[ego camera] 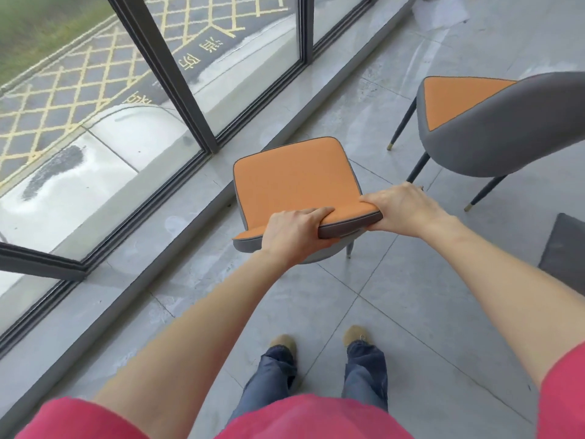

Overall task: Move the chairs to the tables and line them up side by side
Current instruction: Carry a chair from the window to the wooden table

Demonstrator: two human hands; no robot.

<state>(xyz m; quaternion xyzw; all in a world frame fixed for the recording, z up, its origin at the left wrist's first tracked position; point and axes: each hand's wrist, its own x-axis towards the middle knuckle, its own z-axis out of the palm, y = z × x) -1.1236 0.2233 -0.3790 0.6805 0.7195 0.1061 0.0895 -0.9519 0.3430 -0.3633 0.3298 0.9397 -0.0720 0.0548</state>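
An orange-and-grey chair [291,179] stands in front of me on the grey tiled floor, its seat pointing toward the window. My left hand [294,231] grips the top edge of its backrest on the left side, fingers curled over the orange face. My right hand [402,210] grips the same edge at its right end. A second chair [493,128] of the same kind stands to the right, its grey back turned toward me. No table is in view.
A glass window wall with dark frames [190,122] and a raised grey sill [177,223] run along the left. A dark grey padded edge [563,251] shows at the right border. My feet [319,339] stand on open floor tiles behind the chair.
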